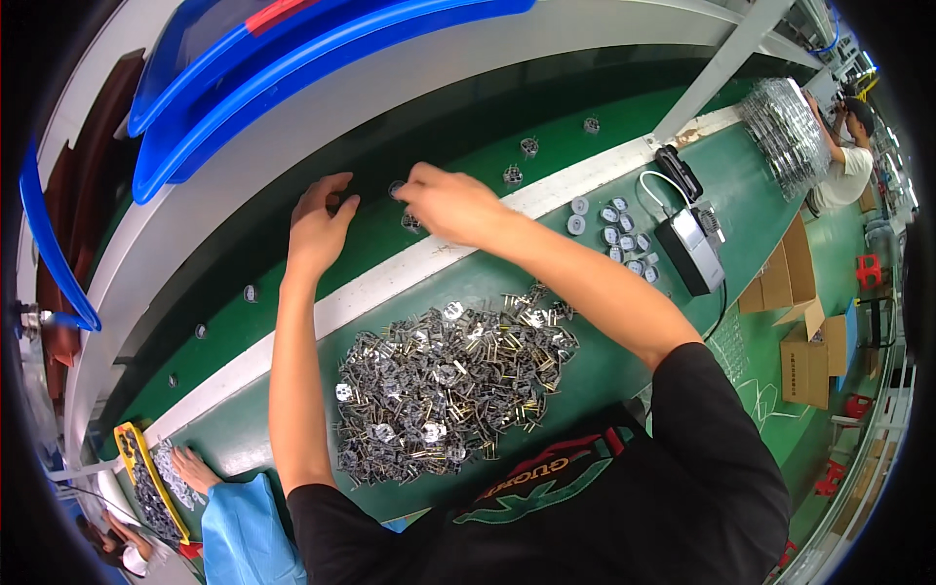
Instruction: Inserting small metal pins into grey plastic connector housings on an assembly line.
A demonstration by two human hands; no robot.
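Over the green strip beyond the white rail, my right hand (453, 205) reaches forward with thumb and forefinger pinched on a small round grey part (396, 190). Just below those fingers is another small round part with metal pins (410, 223). My left hand (317, 226) hovers to the left, fingers curved and thumb apart, with nothing visible in it. Between my forearms and body lies a large heap of small dark parts with metal pins (453, 380) on the green bench.
More round parts (513, 175) stand spaced along the green strip. A white rail (351, 297) borders it. Rightward are loose round caps (612, 234) and a black-and-white device (689, 249). Blue bins (322, 73) hang above. Beside a yellow tray (146, 478), a co-worker's hand (195, 470) rests.
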